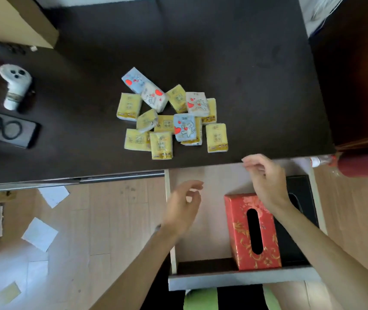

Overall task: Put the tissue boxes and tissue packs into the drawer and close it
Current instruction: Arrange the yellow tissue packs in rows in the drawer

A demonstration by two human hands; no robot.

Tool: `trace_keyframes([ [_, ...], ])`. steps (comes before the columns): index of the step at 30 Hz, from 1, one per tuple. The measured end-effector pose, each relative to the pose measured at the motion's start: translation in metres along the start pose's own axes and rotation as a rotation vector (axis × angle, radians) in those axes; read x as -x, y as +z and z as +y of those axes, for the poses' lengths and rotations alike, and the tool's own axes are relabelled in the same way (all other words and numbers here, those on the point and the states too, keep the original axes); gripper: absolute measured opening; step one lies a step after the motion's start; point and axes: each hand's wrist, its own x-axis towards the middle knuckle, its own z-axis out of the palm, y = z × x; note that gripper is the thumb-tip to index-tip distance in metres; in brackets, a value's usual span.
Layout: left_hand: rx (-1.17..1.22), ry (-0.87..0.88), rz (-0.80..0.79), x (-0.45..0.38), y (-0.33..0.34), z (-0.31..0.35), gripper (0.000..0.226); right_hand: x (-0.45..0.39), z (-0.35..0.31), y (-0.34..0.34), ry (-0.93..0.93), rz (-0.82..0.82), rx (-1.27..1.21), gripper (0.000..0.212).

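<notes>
The drawer [241, 279] under the dark table [223, 52] stands pulled out. Inside it a red floral tissue box [241, 229] sits upright beside a black tissue box [299, 191] at the right wall. Several small tissue packs [169, 115], yellow ones and white or blue ones with red hearts, lie in a loose heap on the table near its front edge. My left hand [183, 206] hovers over the drawer's left part, fingers apart, holding nothing. My right hand [265, 177] hangs above the drawer's back, fingers spread and empty, just below the table edge.
A white camera-like device [16, 86] and a dark phone with a black hair tie [8, 128] lie at the table's left. A cardboard box [15, 19] stands at the far left corner. Paper scraps [39, 233] lie on the wooden floor. A plastic bottle [321, 161] sits at the right.
</notes>
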Motion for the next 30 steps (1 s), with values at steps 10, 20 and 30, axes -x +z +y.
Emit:
trace_keyframes([
  [10,-0.631,0.263,0.261,-0.089,-0.095,0.018,0.064,-0.062,-0.067,0.081,-0.074,0.095,0.24,0.063],
  [20,-0.716,0.322,0.252,-0.088,-0.09,0.02,0.071,-0.044,-0.056,0.077,-0.047,0.125,0.242,0.065],
  [30,-0.317,0.21,0.043,0.015,-0.034,-0.058,0.076,0.064,-0.006,0.079,-0.177,-0.171,0.327,0.071],
])
